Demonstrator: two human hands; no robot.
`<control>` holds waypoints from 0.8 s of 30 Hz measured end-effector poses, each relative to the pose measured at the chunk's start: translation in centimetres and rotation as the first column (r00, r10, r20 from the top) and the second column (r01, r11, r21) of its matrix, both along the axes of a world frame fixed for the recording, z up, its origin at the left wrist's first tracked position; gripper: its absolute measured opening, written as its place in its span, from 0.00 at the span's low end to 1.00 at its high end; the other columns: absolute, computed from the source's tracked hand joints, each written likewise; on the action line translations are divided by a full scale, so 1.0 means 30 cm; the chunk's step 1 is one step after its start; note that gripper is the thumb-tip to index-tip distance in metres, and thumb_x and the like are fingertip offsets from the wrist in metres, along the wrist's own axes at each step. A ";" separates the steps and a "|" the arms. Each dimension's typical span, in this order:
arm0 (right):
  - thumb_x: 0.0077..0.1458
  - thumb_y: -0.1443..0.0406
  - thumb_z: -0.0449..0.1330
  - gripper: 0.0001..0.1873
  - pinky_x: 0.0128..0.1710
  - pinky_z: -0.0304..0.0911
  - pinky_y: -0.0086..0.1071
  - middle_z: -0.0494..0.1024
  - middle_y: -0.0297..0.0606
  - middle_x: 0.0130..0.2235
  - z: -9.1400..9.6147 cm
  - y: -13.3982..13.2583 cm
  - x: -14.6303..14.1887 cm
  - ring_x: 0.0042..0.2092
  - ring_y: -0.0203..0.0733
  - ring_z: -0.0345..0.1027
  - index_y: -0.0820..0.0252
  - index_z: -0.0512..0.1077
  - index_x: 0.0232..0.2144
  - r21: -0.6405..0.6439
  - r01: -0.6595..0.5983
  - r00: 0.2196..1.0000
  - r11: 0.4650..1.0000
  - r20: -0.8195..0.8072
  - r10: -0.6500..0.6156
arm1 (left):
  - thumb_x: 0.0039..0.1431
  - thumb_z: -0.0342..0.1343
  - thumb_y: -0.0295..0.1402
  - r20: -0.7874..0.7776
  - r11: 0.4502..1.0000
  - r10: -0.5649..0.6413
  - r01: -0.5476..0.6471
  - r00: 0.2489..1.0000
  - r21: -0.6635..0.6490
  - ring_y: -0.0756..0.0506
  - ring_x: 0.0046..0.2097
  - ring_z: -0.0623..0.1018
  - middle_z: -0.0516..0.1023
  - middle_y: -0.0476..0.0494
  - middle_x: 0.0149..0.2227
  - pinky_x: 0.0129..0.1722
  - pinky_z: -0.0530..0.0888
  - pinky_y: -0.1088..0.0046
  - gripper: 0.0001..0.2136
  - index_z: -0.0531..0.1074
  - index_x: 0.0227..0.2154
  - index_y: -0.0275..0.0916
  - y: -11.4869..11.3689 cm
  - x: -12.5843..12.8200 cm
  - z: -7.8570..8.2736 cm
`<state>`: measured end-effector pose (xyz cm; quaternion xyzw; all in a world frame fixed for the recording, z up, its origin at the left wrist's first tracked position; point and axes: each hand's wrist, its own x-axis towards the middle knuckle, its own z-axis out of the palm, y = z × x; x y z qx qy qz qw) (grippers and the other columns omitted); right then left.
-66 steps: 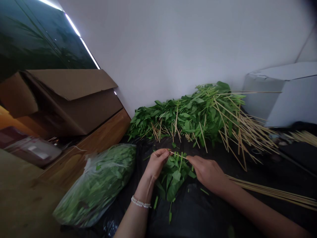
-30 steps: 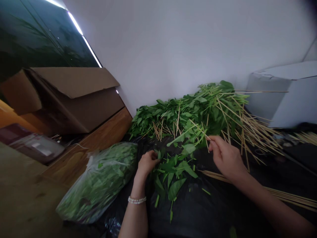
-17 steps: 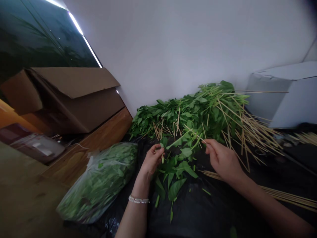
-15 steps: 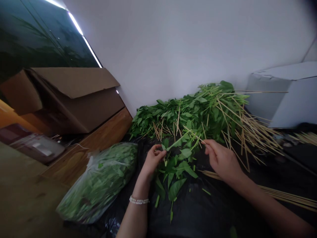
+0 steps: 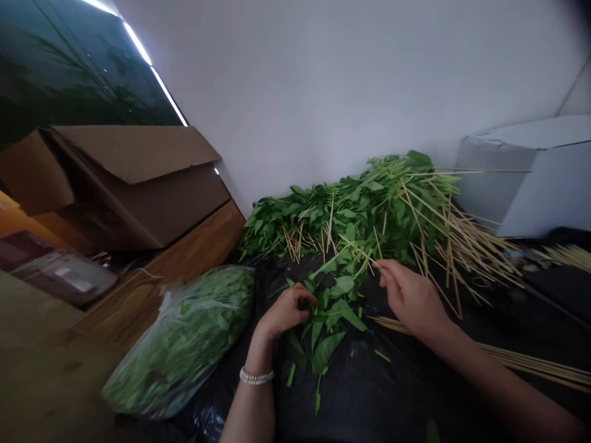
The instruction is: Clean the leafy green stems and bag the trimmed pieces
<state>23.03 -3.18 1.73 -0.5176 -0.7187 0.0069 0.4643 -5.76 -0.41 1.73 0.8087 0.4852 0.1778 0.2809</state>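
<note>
Near the middle of the black sheet (image 5: 383,394), the left hand (image 5: 286,311) rests knuckles-up on a small scatter of loose leaves (image 5: 330,320). Its fingers are curled shut into them, and whether a leaf is caught inside the fist cannot be told. A beaded bracelet (image 5: 256,376) circles that wrist.

Just to the right, and a little farther off, the right hand (image 5: 409,295) pinches the near end of a thin bamboo skewer (image 5: 364,253) between thumb and fingertips. The skewer slants up and to the left from the pinch. Several threaded leaves (image 5: 339,274) hang on it, drooping towards the loose leaves below, just beyond the left hand.

Behind both hands, against the white wall, lies a broad heap of skewered greens (image 5: 369,203), with leaf ends to the left and bare stick ends fanning out to the right. A bundle of bare skewers (image 5: 521,363) lies on the sheet beneath the right forearm and runs off to the right.

At the near left a clear plastic bag (image 5: 184,341) full of greens lies at the sheet's edge, partly on the wooden tabletop (image 5: 198,255). A cardboard box (image 5: 138,184) with open flaps stands far left, and a white box (image 5: 530,178) far right.
</note>
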 end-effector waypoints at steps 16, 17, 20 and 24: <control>0.62 0.67 0.46 0.14 0.34 0.64 0.33 0.76 0.35 0.30 0.004 -0.004 -0.004 0.32 0.41 0.73 0.61 0.69 0.44 0.007 -0.021 1.000 1.000 0.002 0.020 | 0.53 0.60 0.36 0.485 0.870 0.327 -0.459 0.811 0.180 0.48 0.33 0.76 0.80 0.45 0.32 0.35 0.70 0.74 0.10 0.77 0.37 0.38 0.024 0.037 0.015; 0.62 0.67 0.46 0.14 0.34 0.63 0.33 0.76 0.36 0.30 0.005 -0.006 -0.005 0.32 0.41 0.73 0.61 0.69 0.44 0.006 -0.032 0.999 0.999 -0.001 0.032 | 0.53 0.61 0.36 0.556 0.866 0.332 -0.480 0.762 0.142 0.48 0.34 0.76 0.80 0.45 0.33 0.37 0.70 0.74 0.11 0.77 0.38 0.37 0.026 0.035 0.016; 0.62 0.67 0.46 0.14 0.35 0.64 0.32 0.76 0.37 0.31 0.008 -0.015 -0.010 0.33 0.40 0.73 0.61 0.69 0.45 -0.006 -0.113 0.994 0.994 -0.010 0.113 | 0.51 0.63 0.38 0.675 0.879 0.350 -0.476 0.649 0.002 0.47 0.36 0.77 0.81 0.43 0.35 0.40 0.70 0.73 0.12 0.79 0.36 0.36 0.026 0.032 0.020; 0.63 0.66 0.46 0.14 0.35 0.64 0.31 0.76 0.36 0.31 0.013 -0.033 -0.026 0.32 0.38 0.71 0.59 0.70 0.44 -0.077 -0.266 0.964 0.961 -0.012 0.266 | 0.49 0.64 0.40 0.769 0.903 0.372 -0.393 0.519 -0.172 0.50 0.32 0.74 0.80 0.44 0.32 0.34 0.68 0.76 0.14 0.80 0.35 0.37 0.021 0.037 0.016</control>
